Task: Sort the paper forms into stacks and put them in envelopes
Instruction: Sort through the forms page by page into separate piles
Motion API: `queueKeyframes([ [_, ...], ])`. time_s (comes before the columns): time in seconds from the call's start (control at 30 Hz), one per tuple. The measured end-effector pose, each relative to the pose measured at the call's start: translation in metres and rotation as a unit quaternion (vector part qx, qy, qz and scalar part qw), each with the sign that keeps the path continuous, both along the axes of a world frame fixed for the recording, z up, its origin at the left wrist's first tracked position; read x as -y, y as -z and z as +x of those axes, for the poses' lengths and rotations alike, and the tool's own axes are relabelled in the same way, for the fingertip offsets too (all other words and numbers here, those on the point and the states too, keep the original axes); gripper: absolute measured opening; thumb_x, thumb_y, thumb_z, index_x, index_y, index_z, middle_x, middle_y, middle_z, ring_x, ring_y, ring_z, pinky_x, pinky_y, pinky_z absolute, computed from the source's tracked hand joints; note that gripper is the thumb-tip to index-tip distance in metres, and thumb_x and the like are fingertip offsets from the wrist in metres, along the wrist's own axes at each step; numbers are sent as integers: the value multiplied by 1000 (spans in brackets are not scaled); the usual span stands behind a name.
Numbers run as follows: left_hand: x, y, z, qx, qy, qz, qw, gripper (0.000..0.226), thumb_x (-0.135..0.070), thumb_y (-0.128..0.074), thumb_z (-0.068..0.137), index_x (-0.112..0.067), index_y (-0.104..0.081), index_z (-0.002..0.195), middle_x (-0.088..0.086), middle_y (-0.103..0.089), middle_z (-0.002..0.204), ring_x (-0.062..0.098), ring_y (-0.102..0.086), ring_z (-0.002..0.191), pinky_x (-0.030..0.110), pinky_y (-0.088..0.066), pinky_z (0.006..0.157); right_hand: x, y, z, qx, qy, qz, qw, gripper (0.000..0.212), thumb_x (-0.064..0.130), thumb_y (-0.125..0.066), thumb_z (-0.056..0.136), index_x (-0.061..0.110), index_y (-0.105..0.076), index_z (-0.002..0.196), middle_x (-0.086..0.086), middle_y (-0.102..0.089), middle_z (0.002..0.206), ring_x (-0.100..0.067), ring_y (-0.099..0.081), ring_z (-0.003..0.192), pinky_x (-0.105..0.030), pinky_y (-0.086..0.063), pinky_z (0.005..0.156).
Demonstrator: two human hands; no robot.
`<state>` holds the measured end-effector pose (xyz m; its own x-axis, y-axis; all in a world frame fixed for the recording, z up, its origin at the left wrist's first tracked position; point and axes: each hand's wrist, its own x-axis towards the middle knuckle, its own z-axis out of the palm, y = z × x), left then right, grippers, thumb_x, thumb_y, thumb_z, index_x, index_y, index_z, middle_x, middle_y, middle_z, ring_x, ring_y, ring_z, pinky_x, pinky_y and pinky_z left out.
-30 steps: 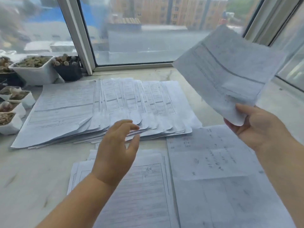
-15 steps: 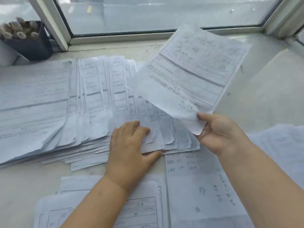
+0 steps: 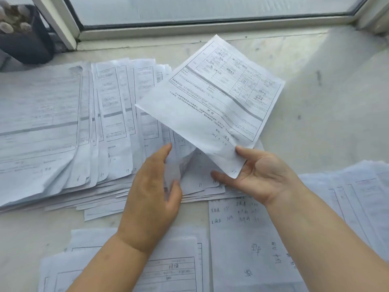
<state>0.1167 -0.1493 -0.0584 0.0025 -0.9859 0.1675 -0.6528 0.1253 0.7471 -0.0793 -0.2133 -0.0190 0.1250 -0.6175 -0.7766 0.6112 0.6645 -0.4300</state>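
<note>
One printed form [image 3: 212,102], creased, handwritten corner number.

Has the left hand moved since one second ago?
Yes. The left hand went forward from above the near stack to the fanned pile of forms, where its fingers now lift sheet edges.

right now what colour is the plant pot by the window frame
Black, seen in the head view.
</note>
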Motion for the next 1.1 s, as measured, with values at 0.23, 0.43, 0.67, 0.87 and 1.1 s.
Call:
queueKeyframes([
  [0.23, 0, 8, -6, 113, 20, -59, 992, 22, -22, -51, 84, -15, -70, 89, 16, -50, 132, 34, -52, 111, 52, -45, 90, 6, -2, 7, 19, -22, 11, 1000, 30, 7, -44, 98, 13, -64, 119, -9, -72, 112, -30, -67, 104, -66, -32, 105],
  [0.43, -3, 8, -4, 135, 24, 15, 990, 48, -52, -57, 76, -16, -60, 108, 7, -55, 122, 23, -48, 112, 56, -45, 94, 13, -4, 15, 56, -61, 1, 997, 34, 5, -42, 97, 12, -63, 123, -13, -71, 114, -36, -67, 107, -65, -43, 94],
  [0.67, -3, -2, -8, 2, -35, -10, 999, 19, -35, -59, 79, -16, -60, 78, -3, -58, 95, 17, -53, 93, 45, -46, 81, 21, -5, 23, 60, -80, -5, 995, 35, 5, -42, 96, 11, -61, 124, -14, -70, 117, -37, -64, 112, -63, -39, 101],
  [0.87, -6, 4, -25, 154, -12, 25, 988, 60, -53, -58, 68, -20, -47, 117, 1, -52, 113, 25, -49, 109, 57, -37, 100, 20, -6, 30, 68, -97, -16, 993, 29, 5, -41, 97, 6, -62, 117, -17, -70, 115, -36, -64, 112, -59, -45, 95],
  [1.1, -8, 0, -7, 68, 13, 20, 997, 59, -44, -60, 79, -12, -51, 128, 5, -51, 127, 22, -47, 118, 38, -38, 104, 24, -7, 39, 54, -118, -17, 991, 23, 6, -42, 97, 6, -63, 107, -15, -73, 105, -33, -69, 92, -53, -52, 79],
])
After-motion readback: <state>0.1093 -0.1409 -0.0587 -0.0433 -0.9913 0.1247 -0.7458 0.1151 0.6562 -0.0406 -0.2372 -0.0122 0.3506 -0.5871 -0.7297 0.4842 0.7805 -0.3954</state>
